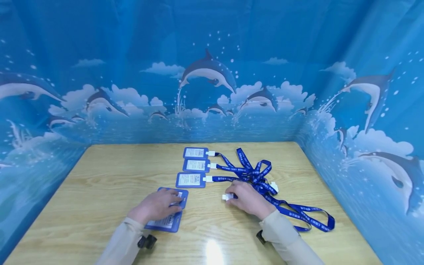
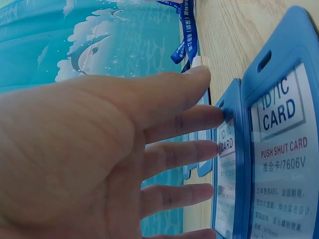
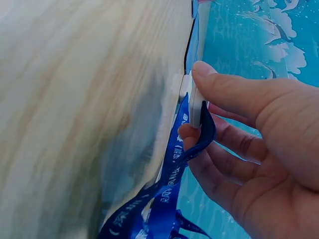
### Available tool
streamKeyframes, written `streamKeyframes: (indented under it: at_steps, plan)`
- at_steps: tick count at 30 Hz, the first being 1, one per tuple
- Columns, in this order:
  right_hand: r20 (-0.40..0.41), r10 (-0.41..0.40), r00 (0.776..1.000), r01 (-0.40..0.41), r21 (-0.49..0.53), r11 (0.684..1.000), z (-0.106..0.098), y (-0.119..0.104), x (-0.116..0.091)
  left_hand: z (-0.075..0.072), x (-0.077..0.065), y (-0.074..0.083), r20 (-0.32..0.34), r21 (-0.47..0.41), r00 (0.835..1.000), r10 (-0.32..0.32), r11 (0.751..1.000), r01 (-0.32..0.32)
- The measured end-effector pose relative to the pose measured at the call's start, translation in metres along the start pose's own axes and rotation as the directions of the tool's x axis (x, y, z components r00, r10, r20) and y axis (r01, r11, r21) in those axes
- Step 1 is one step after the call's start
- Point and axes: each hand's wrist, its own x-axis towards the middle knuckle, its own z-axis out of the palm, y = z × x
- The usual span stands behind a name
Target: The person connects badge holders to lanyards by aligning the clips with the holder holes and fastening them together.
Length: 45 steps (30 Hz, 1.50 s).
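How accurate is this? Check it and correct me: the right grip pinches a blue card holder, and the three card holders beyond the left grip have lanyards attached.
Wrong about the pinched thing: the right wrist view shows the right grip pinching a white clip on a blue lanyard. The three card holders beyond the left grip do have lanyards attached.

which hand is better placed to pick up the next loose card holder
Probably the left hand: it lies over the farther loose card holder and grips nothing. The right hand is farther away, pinching a white clip.
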Motion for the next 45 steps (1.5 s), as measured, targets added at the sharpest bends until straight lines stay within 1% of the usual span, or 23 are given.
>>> streamKeyframes:
  at_steps: [3,9,13,18,25,32,37,40,42,45]
  plan:
    - [-0.002,-0.006,1.000,0.006,-0.001,1.000,0.000,-0.003,0.004,0.001,0.000,0.000,0.000,0.010,1.000,-0.008,1.000,0.008]
    - [0.005,-0.022,1.000,0.022,0.007,1.000,0.003,-0.008,0.010,0.006,0.002,0.002,0.032,0.013,0.998,-0.051,0.999,0.051]
    - [0.005,-0.030,1.000,0.030,-0.011,0.999,0.004,-0.011,0.014,0.008,0.002,0.003,0.039,0.014,0.998,-0.057,0.998,0.057]
    - [0.003,-0.040,0.999,0.040,-0.025,0.999,0.004,-0.014,0.019,0.010,0.003,0.006,0.036,0.004,0.998,-0.055,0.999,0.054]
    - [0.013,-0.036,0.999,0.036,-0.024,0.999,0.004,-0.020,0.027,0.012,0.005,0.009,0.048,0.035,0.998,-0.035,0.999,0.033]
    - [0.038,-0.049,0.998,0.050,-0.021,0.999,0.005,-0.026,0.034,0.014,0.008,0.015,0.058,0.033,0.997,-0.047,0.998,0.045]
    - [0.049,-0.045,0.998,0.045,0.001,0.999,0.006,-0.027,0.038,0.015,0.013,0.020,0.087,0.054,0.995,-0.053,0.997,0.048]
    - [0.058,-0.046,0.997,0.046,-0.002,0.999,0.006,-0.027,0.040,0.015,0.014,0.023,0.099,0.064,0.994,-0.054,0.997,0.047]
    - [0.061,-0.054,0.997,0.055,-0.008,0.998,0.007,-0.028,0.042,0.014,0.014,0.025,0.092,0.066,0.994,-0.052,0.997,0.046]
    - [0.059,-0.068,0.996,0.069,-0.020,0.997,0.008,-0.029,0.044,0.015,0.014,0.027,0.061,0.075,0.997,-0.038,0.997,0.033]
